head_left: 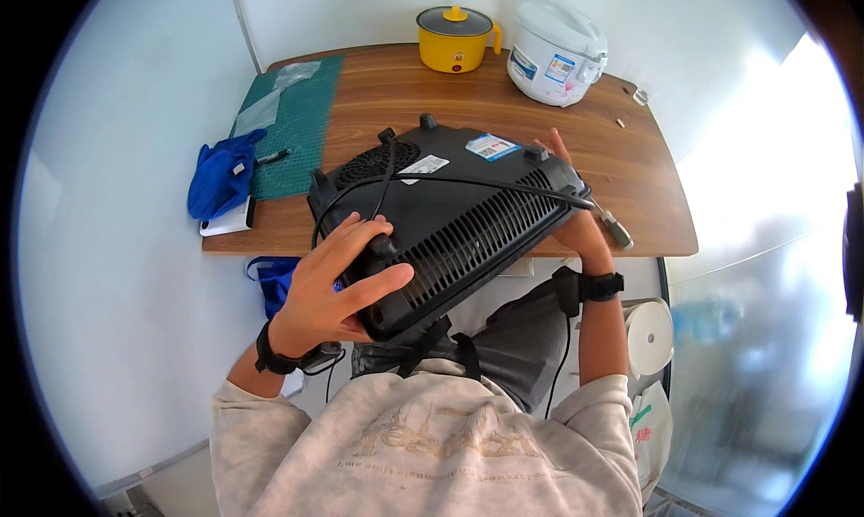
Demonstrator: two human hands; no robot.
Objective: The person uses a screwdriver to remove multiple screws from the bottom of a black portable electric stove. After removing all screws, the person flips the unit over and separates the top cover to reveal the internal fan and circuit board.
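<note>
A black induction cooker (450,206) is held tilted over the table's front edge, its underside facing me. That side shows a round fan grille, a slotted vent, stubby feet and two stickers. Its black power cord (468,181) crosses the underside and loops down at the left. My left hand (337,283) grips the near left corner, fingers and thumb spread around a foot. At the right end, my right hand (576,224) supports the side; part of it is hidden behind the cooker. A screwdriver (616,232) lies on the table beside my right wrist.
On the wooden table (387,89) stand a yellow electric pot (453,49) and a white rice cooker (553,58). A green cutting mat (306,121) and blue cloth bag (220,179) are at left. A white roll (648,337) stands below right.
</note>
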